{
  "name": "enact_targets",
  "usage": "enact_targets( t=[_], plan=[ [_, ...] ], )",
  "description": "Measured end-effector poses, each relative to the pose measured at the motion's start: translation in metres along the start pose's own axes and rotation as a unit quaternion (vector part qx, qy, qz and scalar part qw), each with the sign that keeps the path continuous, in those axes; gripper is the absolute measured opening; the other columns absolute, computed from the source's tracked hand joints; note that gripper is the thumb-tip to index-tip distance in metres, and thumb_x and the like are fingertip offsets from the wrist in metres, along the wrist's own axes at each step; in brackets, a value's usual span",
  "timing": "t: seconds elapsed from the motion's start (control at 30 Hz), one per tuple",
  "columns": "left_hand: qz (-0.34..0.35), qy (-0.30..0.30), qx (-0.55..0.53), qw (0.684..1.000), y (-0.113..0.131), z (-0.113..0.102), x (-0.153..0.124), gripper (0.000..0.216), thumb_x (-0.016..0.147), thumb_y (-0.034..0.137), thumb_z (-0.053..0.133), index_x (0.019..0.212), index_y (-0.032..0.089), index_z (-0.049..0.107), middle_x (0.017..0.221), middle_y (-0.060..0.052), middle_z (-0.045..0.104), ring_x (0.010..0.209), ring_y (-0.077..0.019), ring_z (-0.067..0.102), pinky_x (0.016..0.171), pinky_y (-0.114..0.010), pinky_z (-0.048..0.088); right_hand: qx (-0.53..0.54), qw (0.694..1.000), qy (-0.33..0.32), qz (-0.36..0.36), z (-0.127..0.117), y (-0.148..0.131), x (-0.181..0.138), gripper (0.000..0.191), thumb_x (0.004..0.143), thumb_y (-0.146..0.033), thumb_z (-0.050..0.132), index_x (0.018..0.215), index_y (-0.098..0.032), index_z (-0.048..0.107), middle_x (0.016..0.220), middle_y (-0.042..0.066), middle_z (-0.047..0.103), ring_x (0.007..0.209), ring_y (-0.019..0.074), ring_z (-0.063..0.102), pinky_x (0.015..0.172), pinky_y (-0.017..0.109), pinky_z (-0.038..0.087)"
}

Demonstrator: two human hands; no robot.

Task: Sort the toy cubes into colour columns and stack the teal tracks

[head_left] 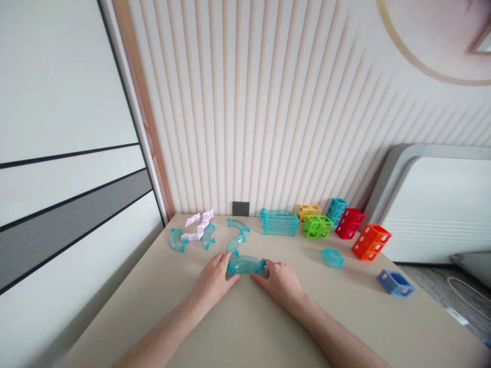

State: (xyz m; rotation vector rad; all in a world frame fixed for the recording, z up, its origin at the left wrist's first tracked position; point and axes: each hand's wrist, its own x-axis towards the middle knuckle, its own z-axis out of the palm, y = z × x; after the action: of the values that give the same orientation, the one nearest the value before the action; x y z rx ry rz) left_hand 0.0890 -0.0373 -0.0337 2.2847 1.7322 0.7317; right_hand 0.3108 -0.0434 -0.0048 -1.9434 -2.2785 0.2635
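Both my hands grip a curved, see-through teal track piece (246, 264) low over the table or on it; which, I cannot tell. My left hand (219, 273) pinches its left end between thumb and fingers. The right end sits between the thumb and fingers of my right hand (281, 278). Just behind it lies another curved teal piece (235, 244), close to my left fingertips. Farther back rests one more teal curve (238, 225). To the left, two teal curves (177, 240) flank some lilac zigzag pieces (197, 227).
Straight teal tracks (280, 225) are stacked near the wall socket (241, 208). On the right stand yellow (309, 211), green (316, 226), teal, red (350, 223) and orange block frames (371, 242). A blue frame (396, 283) lies near the right edge, and small teal parts (332, 258) are heaped nearby.
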Motion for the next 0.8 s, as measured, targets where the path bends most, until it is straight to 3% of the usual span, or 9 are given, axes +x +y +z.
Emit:
enact_targets(
  t=[0.27, 0.6, 0.8],
  plan=[
    [-0.007, -0.016, 0.014, 1.000, 0.004, -0.004, 0.001, 0.047, 0.081, 0.026, 0.066, 0.126, 0.019, 0.057, 0.113, -0.012, 0.069, 0.110, -0.0289, 0.065, 0.097, -0.039, 0.051, 0.034, 0.999, 0.033, 0.026, 0.004, -0.001, -0.004, 0.042, 0.088, -0.061, 0.058, 0.101, -0.023, 0.070, 0.090, 0.010, 0.079, 0.083, 0.0274, 0.074, 0.067, 0.029, 0.046],
    [-0.018, -0.052, 0.007, 0.998, 0.002, -0.007, 0.003, 0.054, 0.081, 0.023, 0.068, 0.132, 0.013, 0.055, 0.122, -0.017, 0.066, 0.116, -0.0304, 0.063, 0.102, -0.041, 0.048, 0.035, 0.999, 0.018, 0.014, 0.001, -0.001, -0.006, 0.032, 0.087, -0.052, 0.062, 0.094, -0.022, 0.070, 0.089, 0.010, 0.078, 0.083, 0.0268, 0.074, 0.067, 0.028, 0.045],
    [-0.015, -0.049, 0.004, 0.999, 0.024, 0.001, 0.018, 0.056, 0.080, 0.025, 0.067, 0.134, 0.014, 0.055, 0.130, -0.017, 0.064, 0.123, -0.0309, 0.060, 0.105, -0.040, 0.046, 0.070, 0.997, 0.035, 0.027, -0.005, 0.021, 0.001, 0.027, 0.086, -0.047, 0.065, 0.094, -0.022, 0.071, 0.083, 0.006, 0.079, 0.080, 0.0236, 0.074, 0.063, 0.025, 0.042]
  ],
)
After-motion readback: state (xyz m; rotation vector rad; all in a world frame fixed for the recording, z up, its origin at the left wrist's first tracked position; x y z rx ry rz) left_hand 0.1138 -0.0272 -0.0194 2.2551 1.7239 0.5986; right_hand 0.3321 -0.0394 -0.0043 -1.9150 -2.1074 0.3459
